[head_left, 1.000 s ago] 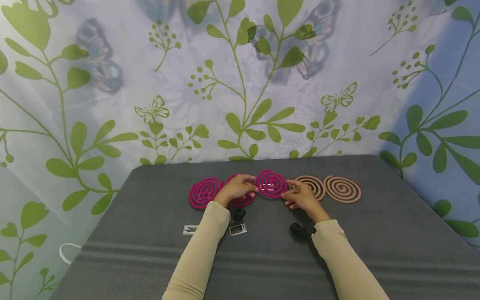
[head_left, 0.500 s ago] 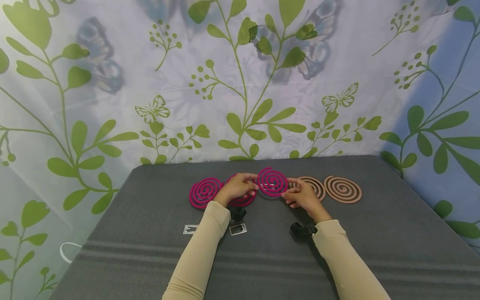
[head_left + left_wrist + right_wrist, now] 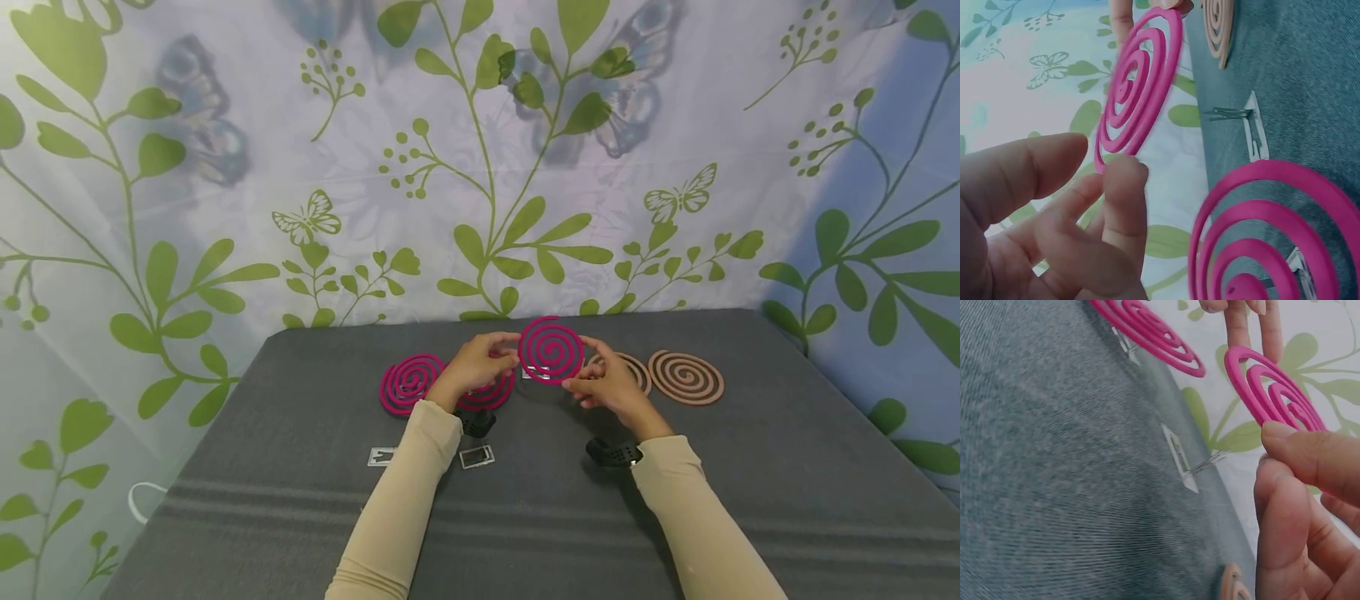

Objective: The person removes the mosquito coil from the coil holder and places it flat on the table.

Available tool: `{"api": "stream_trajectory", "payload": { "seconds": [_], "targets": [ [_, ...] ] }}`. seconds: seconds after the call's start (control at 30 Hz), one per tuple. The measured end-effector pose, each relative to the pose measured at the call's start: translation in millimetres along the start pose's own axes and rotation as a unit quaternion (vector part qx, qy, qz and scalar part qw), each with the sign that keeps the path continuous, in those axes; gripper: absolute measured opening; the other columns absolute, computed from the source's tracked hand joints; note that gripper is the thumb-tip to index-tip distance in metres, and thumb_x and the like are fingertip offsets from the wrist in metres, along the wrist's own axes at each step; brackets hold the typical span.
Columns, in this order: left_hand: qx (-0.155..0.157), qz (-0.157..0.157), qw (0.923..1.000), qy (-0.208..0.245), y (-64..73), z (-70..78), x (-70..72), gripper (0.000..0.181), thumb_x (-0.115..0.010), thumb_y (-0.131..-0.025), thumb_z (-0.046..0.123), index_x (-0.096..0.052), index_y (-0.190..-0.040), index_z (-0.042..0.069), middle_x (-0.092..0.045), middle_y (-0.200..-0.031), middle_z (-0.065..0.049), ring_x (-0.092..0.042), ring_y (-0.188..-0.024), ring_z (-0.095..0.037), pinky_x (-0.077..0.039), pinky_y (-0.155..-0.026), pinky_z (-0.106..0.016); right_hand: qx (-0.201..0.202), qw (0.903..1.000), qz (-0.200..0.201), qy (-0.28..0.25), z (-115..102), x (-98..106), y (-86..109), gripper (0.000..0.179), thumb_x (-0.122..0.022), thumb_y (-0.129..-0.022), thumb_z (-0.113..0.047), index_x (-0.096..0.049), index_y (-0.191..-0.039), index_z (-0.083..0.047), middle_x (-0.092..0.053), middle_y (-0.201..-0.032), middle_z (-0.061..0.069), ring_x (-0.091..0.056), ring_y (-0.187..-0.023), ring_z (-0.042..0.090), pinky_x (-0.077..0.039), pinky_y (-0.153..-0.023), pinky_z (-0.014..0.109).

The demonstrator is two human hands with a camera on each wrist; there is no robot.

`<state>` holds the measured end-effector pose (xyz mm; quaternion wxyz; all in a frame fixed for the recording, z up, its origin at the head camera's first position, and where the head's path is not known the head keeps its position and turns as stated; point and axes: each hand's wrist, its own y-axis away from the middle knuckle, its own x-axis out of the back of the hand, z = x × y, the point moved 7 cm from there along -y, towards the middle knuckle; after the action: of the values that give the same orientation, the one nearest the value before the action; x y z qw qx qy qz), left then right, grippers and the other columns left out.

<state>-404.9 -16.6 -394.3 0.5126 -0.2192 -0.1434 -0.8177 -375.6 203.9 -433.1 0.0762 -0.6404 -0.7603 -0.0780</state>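
As the pink coil is held in the air above the table, only fingers seem to touch it, its face tilted toward the person and a small metal stand upright on the cloth below, apart from it. The coil looks light and stiff but probably brittle, dry rather than slippery, and the loose windings may flex or snap if squeezed inward; the outer ring, gripped lightly at two opposite sides, seems the best hold. That is how it is taken: the left hand holds the left edge with its fingertips, and the right hand pinches the opposite edge, thumb on the near face. Neither hand's fingers are clenched hard or let go. Both forearms, in beige sleeves, reach forward and converge, the hands turned inward to face each other across the coil. To the left, a second pink coil and a third, partly covered by the left hand, sit over the table; to the right are two tan coils, one partly behind the right hand. Nearer the person lie two flat metal plates, one partly covered by the left sleeve.
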Motion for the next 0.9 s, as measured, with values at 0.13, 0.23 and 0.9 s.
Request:
{"api": "stream_trajectory", "payload": {
  "seconds": [0.13,0.23,0.9],
  "targets": [
    [-0.003,0.002,1.0,0.0,0.2,3.7,1.3,0.045,-0.068,-0.108,0.014,-0.062,-0.153,0.01,-0.075,-0.131,-0.01,-0.073,-0.097,-0.021,-0.06,-0.071,-0.039,0.019,0.9998,-0.007,-0.007,-8.4,1.1,2.7,0.092,-0.076,-0.097,0.005,-0.022,-0.171,-0.005,-0.07,-0.086,0.001,-0.07,-0.069,0.015,-0.061,-0.061,0.029],
    [-0.001,0.0,1.0,0.002,2.8,5.3,2.2,0.048,-0.07,-0.108,0.016,-0.061,-0.154,0.011,-0.074,-0.134,-0.01,-0.073,-0.099,-0.02,-0.062,-0.075,-0.043,0.035,0.9993,-0.009,-0.009,-13.8,2.3,6.1,0.091,-0.076,-0.097,0.006,-0.024,-0.171,-0.005,-0.07,-0.086,0.003,-0.071,-0.069,0.017,-0.061,-0.061,0.028],
    [-0.054,-0.031,0.9979,-0.016,39.7,18.0,6.5,0.081,-0.086,-0.095,0.014,-0.046,-0.165,0.012,-0.072,-0.105,-0.002,-0.067,-0.081,-0.012,-0.05,-0.064,-0.025,0.067,0.9929,-0.094,0.027,-31.3,-3.0,33.9,0.087,-0.079,-0.097,0.001,-0.029,-0.168,0.002,-0.07,-0.09,0.009,-0.069,-0.07,0.02,-0.062,-0.062,0.034]
  ]
}}
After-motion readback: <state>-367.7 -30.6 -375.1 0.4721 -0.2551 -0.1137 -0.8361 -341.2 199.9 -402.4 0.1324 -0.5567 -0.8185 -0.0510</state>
